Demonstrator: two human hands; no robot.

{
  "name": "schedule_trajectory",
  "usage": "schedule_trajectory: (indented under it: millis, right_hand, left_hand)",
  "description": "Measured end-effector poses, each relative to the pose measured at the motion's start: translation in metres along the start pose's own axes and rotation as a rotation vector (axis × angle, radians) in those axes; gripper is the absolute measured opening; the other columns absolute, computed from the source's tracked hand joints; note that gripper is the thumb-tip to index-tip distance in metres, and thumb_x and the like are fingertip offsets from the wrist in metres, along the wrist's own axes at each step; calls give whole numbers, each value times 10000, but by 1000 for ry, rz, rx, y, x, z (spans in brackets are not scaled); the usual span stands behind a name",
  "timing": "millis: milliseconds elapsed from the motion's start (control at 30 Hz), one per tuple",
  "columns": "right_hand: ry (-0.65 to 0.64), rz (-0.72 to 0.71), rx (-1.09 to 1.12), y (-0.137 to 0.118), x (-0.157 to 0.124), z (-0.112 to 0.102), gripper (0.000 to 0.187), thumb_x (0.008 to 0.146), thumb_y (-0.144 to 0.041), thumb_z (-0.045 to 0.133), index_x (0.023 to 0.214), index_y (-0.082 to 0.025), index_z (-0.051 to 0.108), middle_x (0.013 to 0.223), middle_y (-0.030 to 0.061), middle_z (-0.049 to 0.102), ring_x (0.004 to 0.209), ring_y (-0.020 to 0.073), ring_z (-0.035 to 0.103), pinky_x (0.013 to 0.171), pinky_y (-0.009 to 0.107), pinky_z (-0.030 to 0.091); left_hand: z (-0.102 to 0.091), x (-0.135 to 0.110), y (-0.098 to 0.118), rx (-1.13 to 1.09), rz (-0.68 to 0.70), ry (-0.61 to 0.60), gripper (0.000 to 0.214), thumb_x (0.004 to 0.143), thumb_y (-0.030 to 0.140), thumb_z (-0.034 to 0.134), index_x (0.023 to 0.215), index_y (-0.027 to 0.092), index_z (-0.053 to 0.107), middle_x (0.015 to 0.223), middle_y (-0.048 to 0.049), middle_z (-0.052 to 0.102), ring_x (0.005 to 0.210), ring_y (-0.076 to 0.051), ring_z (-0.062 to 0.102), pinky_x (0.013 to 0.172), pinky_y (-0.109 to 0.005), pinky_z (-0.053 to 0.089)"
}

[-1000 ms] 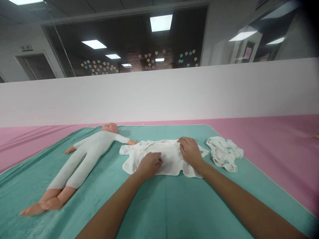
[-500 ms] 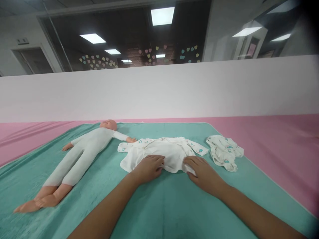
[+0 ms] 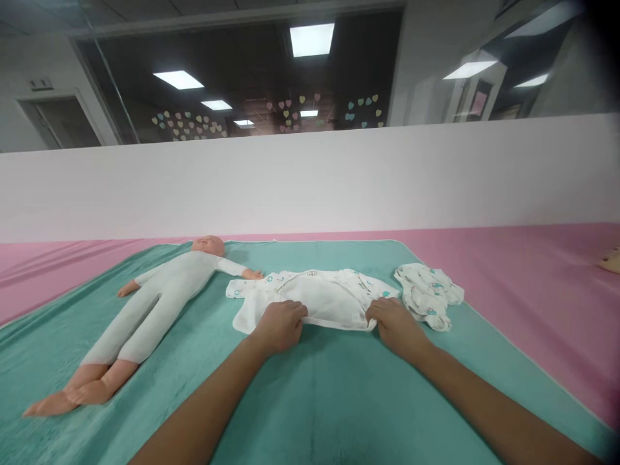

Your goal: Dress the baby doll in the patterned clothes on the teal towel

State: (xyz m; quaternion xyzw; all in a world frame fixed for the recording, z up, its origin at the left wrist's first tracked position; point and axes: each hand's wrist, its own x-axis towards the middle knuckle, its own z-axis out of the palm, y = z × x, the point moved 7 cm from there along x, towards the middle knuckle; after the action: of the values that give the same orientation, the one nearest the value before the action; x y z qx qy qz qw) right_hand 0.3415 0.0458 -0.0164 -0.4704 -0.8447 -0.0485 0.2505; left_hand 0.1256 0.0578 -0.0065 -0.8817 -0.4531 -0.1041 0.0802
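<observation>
White baby shirt lies spread at the frame's centre, fingers of the left hand pinching its near edge, those of the right hand its near right corner. Doll at left, crumpled garment right of centre, on teal blanket.

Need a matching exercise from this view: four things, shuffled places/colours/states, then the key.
1. baby doll
2. long-sleeved baby top
3. printed baby garment
4. blanket

A. loosely bunched, in the picture's right half
B. teal, under the other three
C. spread out, near edge in the grip of the left hand and right hand
D. stretched out at the picture's left

Pairs: 1-D, 2-C, 3-A, 4-B
</observation>
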Motion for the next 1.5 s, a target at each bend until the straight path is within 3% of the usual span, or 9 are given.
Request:
schedule_trajectory:
  millis: [267, 400, 533, 700, 800, 900, 1067, 1233, 1500]
  right_hand:
    - [-17, 40, 5, 3, 1, 1, 306, 563, 36, 369, 591, -214, 544, 559, -5, 564, 598, 164, 473, 752, 334, 378]
    - [-50, -14, 9, -9, -2, 0, 288, 598, 13, 388, 617, -221, 556, 573, 5, 586, 599, 171, 492, 772, 355, 390]
    - [100, -95, -1, -35, -7, -21, 269, 687, -60, 418, 779, -252, 582, 664, 5, 603, 626, 179, 509, 960, 456, 314]
    - [240, -115, 60, -72, -9, -34, 239, 795, -129, 433, 931, -269, 571, 860, 23, 636, 791, 194, 556, 1028, 472, 280]
    - [168, -46, 118, -85, 0, -13, 295, 844, -160, 395, 1071, -253, 559, 1032, 49, 626, 972, 215, 545, 1008, 443, 328]
    - [-21, 75, 181, -85, 15, 30, 405, 864, -211, 358, 1251, -198, 476, 1238, 76, 543, 1149, 219, 472, 994, 386, 374]
    - [-252, 161, 97, -68, 54, 90, 509, 883, -257, 292, 1346, -56, 365, 1428, 140, 336, 1325, 238, 270, 1088, 393, 220]
    - [-244, 311, 50, -32, 88, 105, 615, 898, -449, 258, 1365, -53, 318, 1439, 164, 300, 1316, 271, 266, 1043, 413, 257]
    - [-281, 290, 76, -1, 112, 112, 585, 894, -496, 252, 1365, -157, 327, 1497, 85, 175, 1320, 223, 275, 1026, 325, 257]
  left_hand:
    - [-1, -3, 5, -77, 31, -22, 144, 720, 166, 423, 634, 194, 535, 603, 16, 582, 554, -129, 490, 513, -268, 224]
    - [-2, -2, 4, -171, -3, -10, 278, 823, 269, 385, 606, 194, 542, 492, 27, 494, 482, -110, 423, 511, -258, 226]
    - [0, 0, -1, -332, -137, -20, 485, 881, 449, 308, 531, 177, 504, 463, 17, 435, 489, -115, 422, 503, -256, 247]
    - [26, -5, -1, -751, -284, -338, 493, 825, 579, 347, 630, 176, 553, 515, 19, 503, 431, -105, 461, 443, -234, 313]
    - [25, -5, 5, -521, -166, -314, 418, 805, 486, 422, 556, 171, 537, 547, -10, 562, 463, -117, 466, 453, -242, 300]
    - [21, -3, 15, -254, -36, -215, 350, 799, 393, 431, 583, 181, 607, 588, -37, 607, 516, -142, 493, 485, -256, 296]
    - [17, -2, 11, -240, -55, -120, 225, 808, 286, 440, 734, 222, 643, 708, -5, 650, 628, -153, 558, 536, -245, 340]
    - [10, 1, -18, -253, -207, 83, 242, 859, 242, 382, 878, 220, 623, 922, -28, 643, 882, -175, 565, 741, -283, 409]
    - [28, -2, -57, -142, -388, 80, 333, 838, 198, 402, 1130, 208, 562, 1395, -53, 400, 1342, -222, 226, 1043, -427, 242]
